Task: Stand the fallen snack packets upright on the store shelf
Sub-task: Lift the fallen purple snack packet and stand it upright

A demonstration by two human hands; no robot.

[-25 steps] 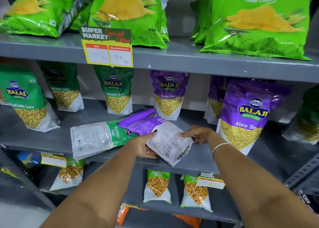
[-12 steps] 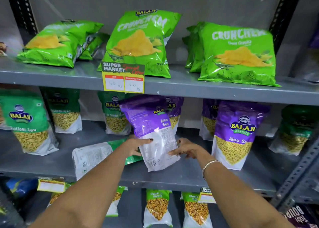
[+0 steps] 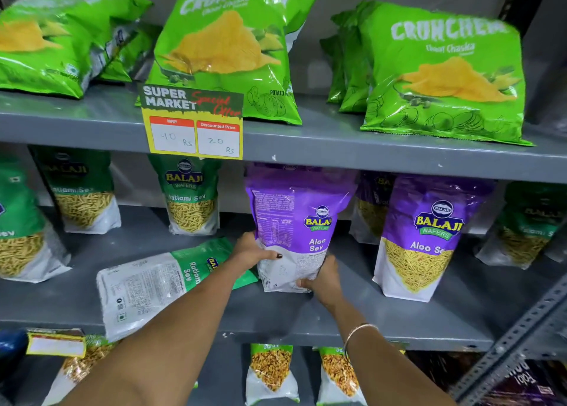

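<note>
A: What fills the view?

B: A grey metal shelf unit. On its top level at 12 o'clock stand green Crunchem chip bags, with a yellow Super Market price tag clipped to the edge below them.

A: And the middle level?

B: Upright green Ratlami Sev packets toward 10 o'clock and an upright purple Aloo Sev packet at 3 o'clock. At centre, another purple Aloo Sev packet, back side facing out, stands on its base, held up.

A: Anything lying flat?

B: A fallen Ratlami Sev packet at 8 o'clock, back up, near the front edge.

A: The hands?

B: The left hand grips the held packet's lower left edge, thumb across its face. The right hand clasps its bottom right corner, fingers curled around it. A thin bangle circles the right wrist.
</note>
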